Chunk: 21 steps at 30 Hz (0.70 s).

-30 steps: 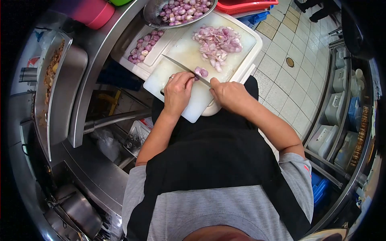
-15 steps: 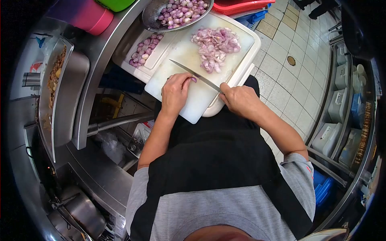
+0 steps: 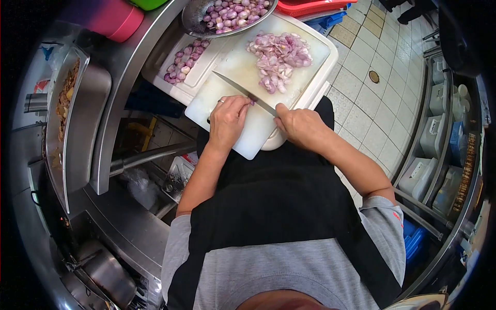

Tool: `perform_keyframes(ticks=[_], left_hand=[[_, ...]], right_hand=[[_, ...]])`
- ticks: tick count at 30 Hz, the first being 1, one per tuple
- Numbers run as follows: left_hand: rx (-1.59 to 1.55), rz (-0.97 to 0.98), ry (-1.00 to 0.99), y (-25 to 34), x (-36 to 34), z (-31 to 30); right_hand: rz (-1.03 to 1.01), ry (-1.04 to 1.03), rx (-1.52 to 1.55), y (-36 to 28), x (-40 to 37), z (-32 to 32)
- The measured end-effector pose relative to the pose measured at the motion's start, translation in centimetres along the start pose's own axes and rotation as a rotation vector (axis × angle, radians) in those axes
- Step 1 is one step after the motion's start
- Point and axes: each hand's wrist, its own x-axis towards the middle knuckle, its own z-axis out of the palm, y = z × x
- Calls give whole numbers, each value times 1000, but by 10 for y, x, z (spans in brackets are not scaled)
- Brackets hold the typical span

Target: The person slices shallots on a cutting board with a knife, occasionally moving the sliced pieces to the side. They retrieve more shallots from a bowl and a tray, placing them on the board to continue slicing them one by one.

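Observation:
My right hand [image 3: 301, 125] is closed round the handle of a long kitchen knife [image 3: 233, 83], whose blade points up and left across the white cutting board [image 3: 251, 139]. Against the blade's near side, the fingers of my left hand [image 3: 228, 120] pinch a small purple shallot [image 3: 252, 102], mostly hidden by the fingertips. Beyond the knife lies a loose heap of sliced shallots [image 3: 281, 57]. Whole peeled shallots [image 3: 185, 62] sit in a recess of the pale plastic lid or tray under the board, to the left.
A metal bowl [image 3: 194, 23] of whole shallots stands at the far edge. Red and blue plastic trays [image 3: 310, 7] are beyond it. On the left, a steel counter [image 3: 135, 46] carries a deep steel pan [image 3: 93, 119] of food. Tiled floor [image 3: 361, 88] lies to the right.
The knife and my right hand have shifted slightly left, and the blade now lies over the shallot at my left fingertips. My left hand has moved slightly right.

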Motion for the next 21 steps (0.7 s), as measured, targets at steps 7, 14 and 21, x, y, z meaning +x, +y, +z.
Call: perform_keyframes(ticks=[7, 14, 21], left_hand=[[-1, 12, 22, -2, -2, 3], [-8, 22, 46, -3, -3, 4], [-7, 25, 42, -2, -3, 3]], right_hand=[[18, -66, -62, -9, -15, -24], [17, -37, -21, 1, 1, 1], [20, -81, -45, -13, -15, -31]])
